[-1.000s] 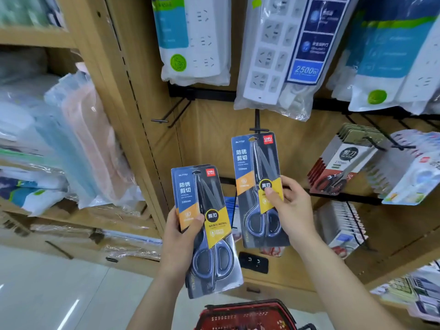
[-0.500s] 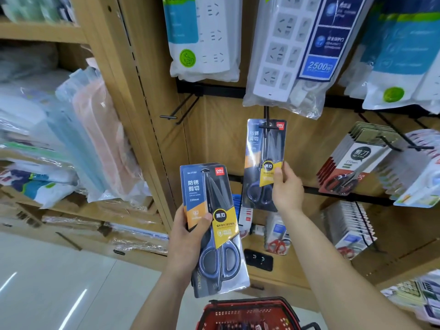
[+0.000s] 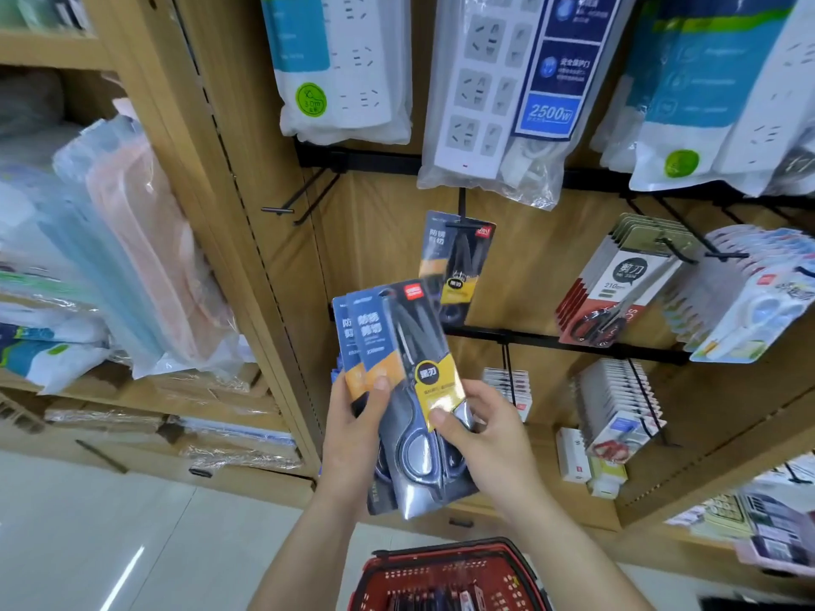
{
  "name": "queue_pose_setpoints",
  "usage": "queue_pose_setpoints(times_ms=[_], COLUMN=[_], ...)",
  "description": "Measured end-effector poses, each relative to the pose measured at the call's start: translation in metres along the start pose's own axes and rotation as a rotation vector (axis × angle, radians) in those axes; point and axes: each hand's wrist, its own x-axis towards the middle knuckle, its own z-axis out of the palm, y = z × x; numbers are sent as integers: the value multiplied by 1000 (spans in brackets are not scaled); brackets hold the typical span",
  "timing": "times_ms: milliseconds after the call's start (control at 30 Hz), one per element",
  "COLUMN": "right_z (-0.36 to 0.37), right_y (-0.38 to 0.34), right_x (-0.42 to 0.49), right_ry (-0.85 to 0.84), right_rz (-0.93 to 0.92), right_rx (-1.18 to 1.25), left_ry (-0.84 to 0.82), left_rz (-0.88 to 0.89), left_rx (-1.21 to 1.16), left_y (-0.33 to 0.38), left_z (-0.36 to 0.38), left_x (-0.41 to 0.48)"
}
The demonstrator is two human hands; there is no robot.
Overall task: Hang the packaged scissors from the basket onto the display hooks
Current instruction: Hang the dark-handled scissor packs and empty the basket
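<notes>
The left hand (image 3: 357, 434) clasped fanned, glossy flat scissors packs (image 3: 375, 341); the right hand (image 3: 489, 438) pinched the front pack (image 3: 414, 337). Above them, a hanging pack (image 3: 456, 266) dangled from a black wire hook (image 3: 461, 205).

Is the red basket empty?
Not empty: the tops of several packs show inside the red basket.

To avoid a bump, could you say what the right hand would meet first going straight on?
The right hand points up-left at the packs in the left hand, touching the front one.
</notes>
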Motion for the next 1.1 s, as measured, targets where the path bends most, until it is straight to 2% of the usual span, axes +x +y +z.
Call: queue_pose_setpoints(times_ms=[100, 400, 833, 1033, 1100], right_z=[0, -7, -17, -9, -6], right_y=[2, -3, -10, -6, -3], right_x=[-5, 3, 43, 94, 110], right_ry=[53, 147, 317, 354, 317], right_rz=[-12, -75, -92, -81, -47], right_rx=[120, 229, 23, -98, -144], left_ry=[7, 83, 151, 125, 111], left_rz=[44, 54, 87, 82, 79], left_rx=[35, 66, 98, 126, 133], left_y=[1, -2, -2, -1, 1], left_z=[0, -10, -28, -32, -30], left_x=[2, 13, 18, 18, 16])
